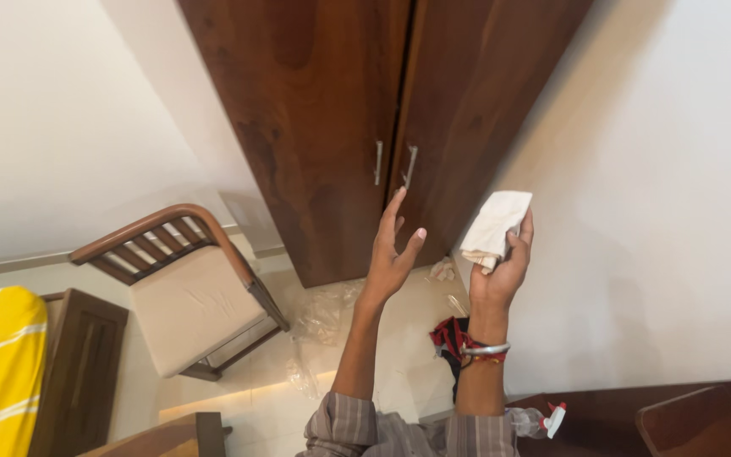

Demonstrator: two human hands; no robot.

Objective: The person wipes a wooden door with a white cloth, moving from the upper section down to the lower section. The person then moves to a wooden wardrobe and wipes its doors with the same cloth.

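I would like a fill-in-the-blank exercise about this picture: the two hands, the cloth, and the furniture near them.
1. The right hand holds a folded ____ cloth.
2. The left hand is open and holds ____.
3. The wooden wardrobe has two metal handles and its doors are ____.
4. To the left of the left hand stands a wooden ____ with a cream seat cushion.

Missing words: white; nothing; closed; chair

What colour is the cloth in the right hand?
The cloth held in the right hand is white, seen in the head view.
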